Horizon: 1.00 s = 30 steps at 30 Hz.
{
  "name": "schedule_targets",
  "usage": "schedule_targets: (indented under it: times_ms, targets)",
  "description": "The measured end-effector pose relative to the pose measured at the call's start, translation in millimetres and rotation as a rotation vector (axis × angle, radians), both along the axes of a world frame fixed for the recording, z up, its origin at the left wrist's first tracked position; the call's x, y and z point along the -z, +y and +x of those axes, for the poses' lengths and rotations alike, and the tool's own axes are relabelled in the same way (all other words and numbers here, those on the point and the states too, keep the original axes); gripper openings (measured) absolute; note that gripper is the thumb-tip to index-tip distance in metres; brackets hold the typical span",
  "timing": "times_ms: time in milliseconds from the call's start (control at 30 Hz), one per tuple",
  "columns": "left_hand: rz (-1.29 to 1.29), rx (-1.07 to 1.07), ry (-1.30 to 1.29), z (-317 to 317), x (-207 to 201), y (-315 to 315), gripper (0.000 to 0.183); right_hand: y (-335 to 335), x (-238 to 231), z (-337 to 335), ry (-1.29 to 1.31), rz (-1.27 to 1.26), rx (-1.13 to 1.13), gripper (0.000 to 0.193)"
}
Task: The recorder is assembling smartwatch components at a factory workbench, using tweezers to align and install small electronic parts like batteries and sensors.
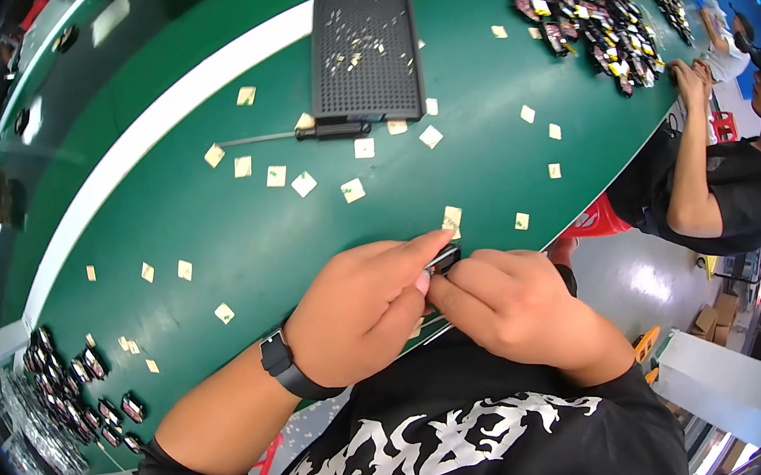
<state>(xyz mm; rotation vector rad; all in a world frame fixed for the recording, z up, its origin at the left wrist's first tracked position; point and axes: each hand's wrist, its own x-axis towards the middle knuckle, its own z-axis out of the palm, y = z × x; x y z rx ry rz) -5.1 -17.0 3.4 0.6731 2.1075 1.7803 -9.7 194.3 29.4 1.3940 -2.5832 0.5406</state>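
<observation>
Both of my hands meet near the table's front edge around a small black part with a shiny edge [444, 259]. My left hand [360, 301], with a black watch [284, 361] on the wrist, pinches it between thumb and forefinger. Curled fingers of my right hand [510, 302] press on its other side and hide most of it. What kind of part it is, I cannot make out. Just beyond my left fingertip lies a pale yellow paper square [453, 218].
A black perforated tray [365, 98] holds scattered small bits; a black-handled screwdriver [331, 132] lies before it. Several paper squares [303, 184] dot the green table [465, 153]. Small black parts are heaped far right [600, 25] and left [60, 387]. A co-worker [721, 180] sits at right.
</observation>
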Motion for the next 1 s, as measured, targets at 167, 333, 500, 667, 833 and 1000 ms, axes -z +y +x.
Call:
schedule_targets:
  times_ms: [167,333,500,667,833,1000]
  targets:
    - [0.001,0.030,-0.042,-4,-5,6,0.036,6,-3,-3,-0.008,0.056,-0.052,0.014]
    - [0.294,-0.191,-0.423,4,-7,10,0.034,34,-25,-12,-0.265,-0.137,0.081,0.031]
    - [0.301,-0.351,-0.446,13,-4,8,0.034,86,-10,-82,0.081,-0.360,0.681,0.020]
    - [0.095,-0.589,-0.004,30,-20,7,0.030,114,20,-153,0.127,-0.204,0.899,0.043]
    - [-0.098,-1.168,0.037,94,-25,-68,0.025,159,59,-187,0.138,-0.125,0.911,0.038]
    - [-0.477,-1.893,0.261,222,25,-176,0.022,146,53,-194,0.088,-0.154,0.821,0.035]
